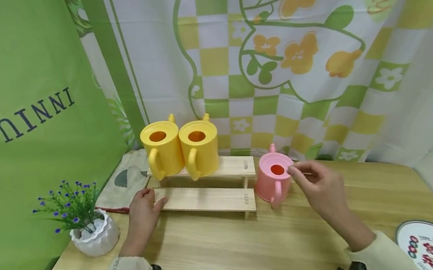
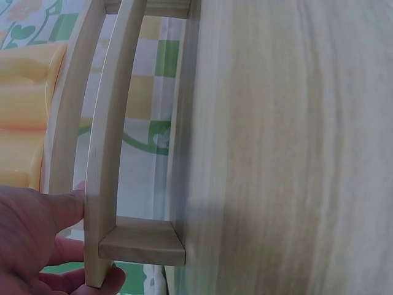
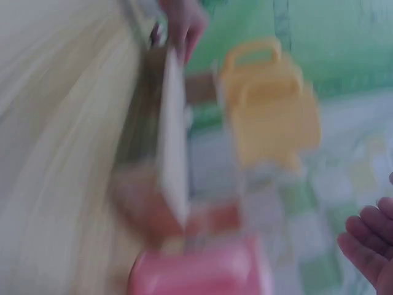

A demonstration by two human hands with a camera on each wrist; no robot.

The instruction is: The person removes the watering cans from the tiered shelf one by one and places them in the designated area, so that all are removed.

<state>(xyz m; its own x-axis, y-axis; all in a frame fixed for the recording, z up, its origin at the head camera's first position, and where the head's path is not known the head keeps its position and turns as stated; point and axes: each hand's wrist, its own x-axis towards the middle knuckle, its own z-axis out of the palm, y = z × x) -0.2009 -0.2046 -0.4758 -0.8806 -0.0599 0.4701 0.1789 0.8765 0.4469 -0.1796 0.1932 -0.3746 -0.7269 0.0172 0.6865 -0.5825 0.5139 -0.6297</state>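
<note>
The wooden bench [image 1: 224,249] carried everything, and on it sat a two-tier wooden step shelf [image 1: 209,198] near the patterned curtain. Up on the top tier stood two yellow watering cans [image 1: 181,149], side by side and touching, fill holes open on top; nothing could be seen inside either. Over at the shelf's right end, the pink watering can [image 1: 274,178] was standing on the bench, just beside the lower step, handle towards the camera, and its contents couldn't be made out either.

The left hand [image 1: 142,214] lay flat against the left end of the lower board, fingers straight, steadying it. The right hand [image 1: 321,187] sat at the pink can's rim, fingertips touching or just off it; a grip wasn't clearly made. Judging by that, this looked like the start of a pick-up: next would want a firm hold on the can, then a lift clear of the step edge.
</note>
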